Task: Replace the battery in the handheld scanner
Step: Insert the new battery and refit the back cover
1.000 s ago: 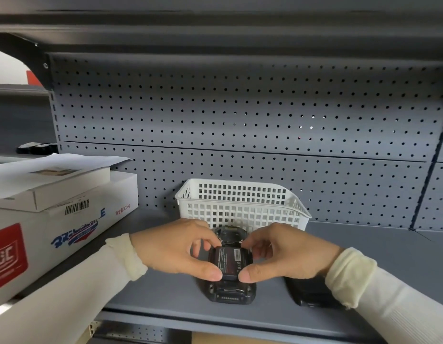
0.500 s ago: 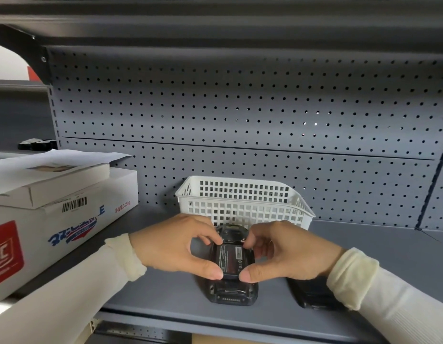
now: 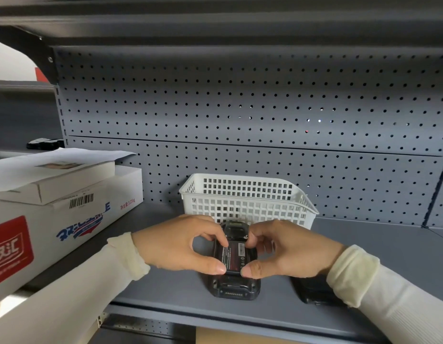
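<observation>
Much of the scanner (image 3: 234, 285) is hidden beneath both hands; only its dark lower end with a row of contacts and a bit of its top end show. It lies back-up on the grey shelf (image 3: 165, 289), just in front of a white basket (image 3: 245, 197). Another dark object (image 3: 314, 291) by the right wrist is mostly covered by the sleeve and cannot be identified.

The battery (image 3: 234, 255) sits in the scanner's open back, between the two hands. The left hand (image 3: 175, 244) pinches its left edge with thumb and forefinger, and the right hand (image 3: 287, 249) pinches its right edge the same way, thumbs at the near end.

The battery's label carries small print and a barcode, too fine to read. On the left, a white carton (image 3: 66, 219) shows a red logo with Chinese characters, a barcode sticker and red print reading "3.25kg"; a smaller box (image 3: 74, 180) and a sheet of paper (image 3: 66, 157) lie on top of it.
</observation>
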A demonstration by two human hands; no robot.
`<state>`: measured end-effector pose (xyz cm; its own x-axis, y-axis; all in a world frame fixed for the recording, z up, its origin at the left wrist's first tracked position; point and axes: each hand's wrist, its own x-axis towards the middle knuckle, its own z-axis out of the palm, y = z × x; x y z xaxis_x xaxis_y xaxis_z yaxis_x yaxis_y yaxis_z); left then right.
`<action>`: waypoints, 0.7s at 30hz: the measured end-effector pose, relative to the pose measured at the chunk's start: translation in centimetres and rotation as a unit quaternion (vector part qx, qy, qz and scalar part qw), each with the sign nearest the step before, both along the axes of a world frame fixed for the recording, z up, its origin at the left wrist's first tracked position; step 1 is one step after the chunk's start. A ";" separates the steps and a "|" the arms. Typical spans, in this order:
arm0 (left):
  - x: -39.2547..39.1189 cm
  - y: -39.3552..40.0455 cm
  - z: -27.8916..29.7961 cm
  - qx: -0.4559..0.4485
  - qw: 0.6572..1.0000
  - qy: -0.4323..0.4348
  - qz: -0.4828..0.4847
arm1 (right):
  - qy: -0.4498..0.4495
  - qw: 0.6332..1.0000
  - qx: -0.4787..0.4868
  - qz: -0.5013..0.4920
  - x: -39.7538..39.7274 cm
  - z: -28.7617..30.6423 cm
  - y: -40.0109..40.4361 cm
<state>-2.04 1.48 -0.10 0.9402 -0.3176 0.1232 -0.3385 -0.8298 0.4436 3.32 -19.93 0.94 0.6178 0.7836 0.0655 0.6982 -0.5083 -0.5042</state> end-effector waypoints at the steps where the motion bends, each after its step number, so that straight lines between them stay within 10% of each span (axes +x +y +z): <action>1: -0.1 0.0 0.0 -0.001 1.000 0.000 0.002 | 0.001 1.000 -0.005 0.000 0.0 0.0 0.0; 21: -0.9 -1.4 0.8 0.052 0.997 0.038 0.049 | -0.046 0.998 -0.030 0.004 0.0 -0.4 -1.0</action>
